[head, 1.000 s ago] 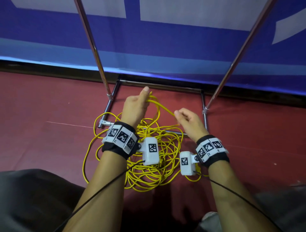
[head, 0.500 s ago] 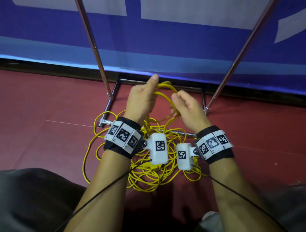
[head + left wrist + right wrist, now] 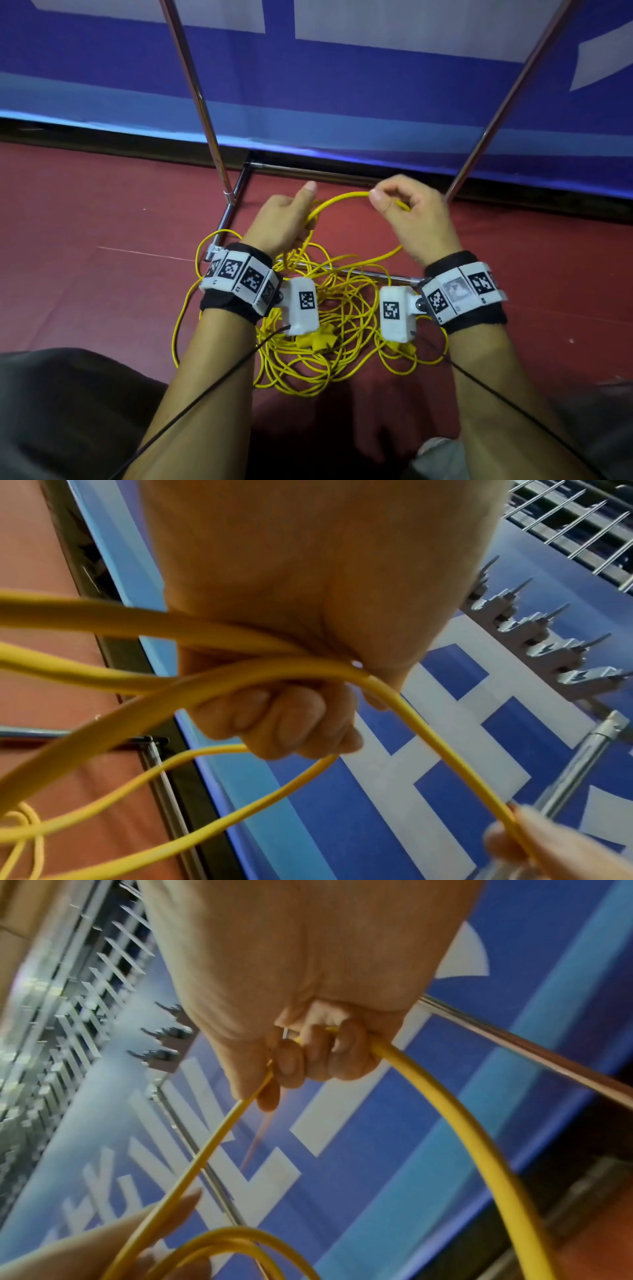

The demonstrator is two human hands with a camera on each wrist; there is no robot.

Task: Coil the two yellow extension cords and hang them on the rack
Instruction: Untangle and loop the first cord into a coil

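Both hands have spread apart: right hand [image 3: 411, 219], at three o'clock, pinches the cord [image 3: 346, 198]; left hand [image 3: 284, 219] clamps gathered loops.

In the head view, both rack [image 3: 219, 161] uprights are cut off by the top edge. The wrist units cover part of the tangled yellow cords [image 3: 322, 356] on the floor; separating the two cords is not possible. The right hand [image 3: 414, 219] conceals its own grip. The right-wrist view is blurred at left.
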